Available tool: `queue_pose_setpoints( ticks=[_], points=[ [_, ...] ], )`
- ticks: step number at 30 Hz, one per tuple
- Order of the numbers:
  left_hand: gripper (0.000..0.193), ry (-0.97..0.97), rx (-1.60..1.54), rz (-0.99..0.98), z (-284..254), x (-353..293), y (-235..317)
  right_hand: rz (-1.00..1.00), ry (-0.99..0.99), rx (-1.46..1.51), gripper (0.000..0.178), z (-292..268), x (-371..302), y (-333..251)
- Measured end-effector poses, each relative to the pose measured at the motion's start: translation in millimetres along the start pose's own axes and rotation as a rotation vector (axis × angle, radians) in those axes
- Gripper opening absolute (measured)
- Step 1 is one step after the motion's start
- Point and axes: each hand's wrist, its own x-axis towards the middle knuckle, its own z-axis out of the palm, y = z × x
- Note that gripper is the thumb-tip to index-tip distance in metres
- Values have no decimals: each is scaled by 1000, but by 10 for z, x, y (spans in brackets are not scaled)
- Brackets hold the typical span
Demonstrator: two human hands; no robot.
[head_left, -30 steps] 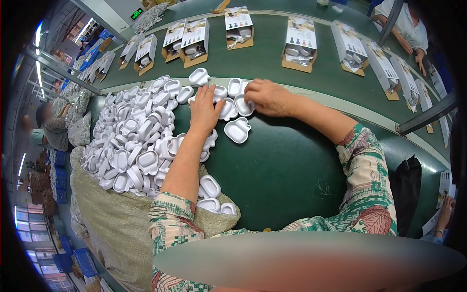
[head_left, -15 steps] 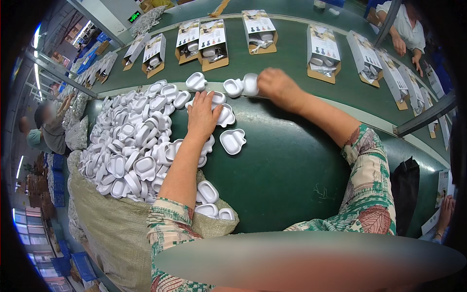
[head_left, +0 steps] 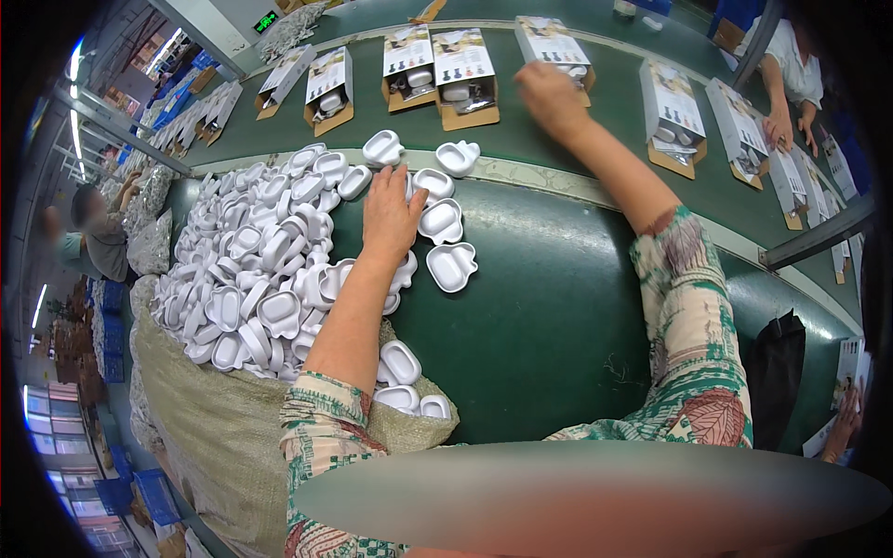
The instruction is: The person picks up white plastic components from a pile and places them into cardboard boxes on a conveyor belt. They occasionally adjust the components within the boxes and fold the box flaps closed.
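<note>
My left hand [head_left: 393,212] lies open with fingers stretched out at the right edge of a large heap of white plastic cases [head_left: 251,251], beside a few loose ones. Among these are a shallow oval case with a scalloped end [head_left: 452,268] and another case [head_left: 440,221] behind it. My right hand [head_left: 556,100] reaches across to the open end of a printed carton [head_left: 551,39]. Its fingers are curled, and whatever they hold is hidden. White parts show inside the carton beside the fingers.
Several more open cartons [head_left: 463,58] stand on the green conveyor belt [head_left: 363,130]. A pale rail [head_left: 549,181] borders the green table [head_left: 549,316]. A woven sack [head_left: 214,418] spills cases at the near left. Metal posts [head_left: 819,223] and a co-worker's hands [head_left: 779,128] are at right.
My right hand has moved away from the rail, up to the carton; the white case beside it on the rail is gone from there. The cartons have shifted right. My left hand has barely moved.
</note>
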Motion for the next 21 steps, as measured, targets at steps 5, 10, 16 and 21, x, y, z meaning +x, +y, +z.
queue_pose_setpoints(
  ticks=[5, 10, 16, 21],
  points=[
    [50, -63, -12, 77, -113, -35, 75, -272, -264, 260, 25, -39, -143, -1113],
    [48, -120, -72, 136, -105, -45, 142, -288, -272, 161, 14, -68, -228, -1070],
    [49, -152, -105, 145, -56, -37, 222, -94, -207, -58, 14, -363, -355, -394],
    [48, -127, -110, 263, 158, 144, 466, 84, -110, -279, 17, -393, -236, 69]
  ],
)
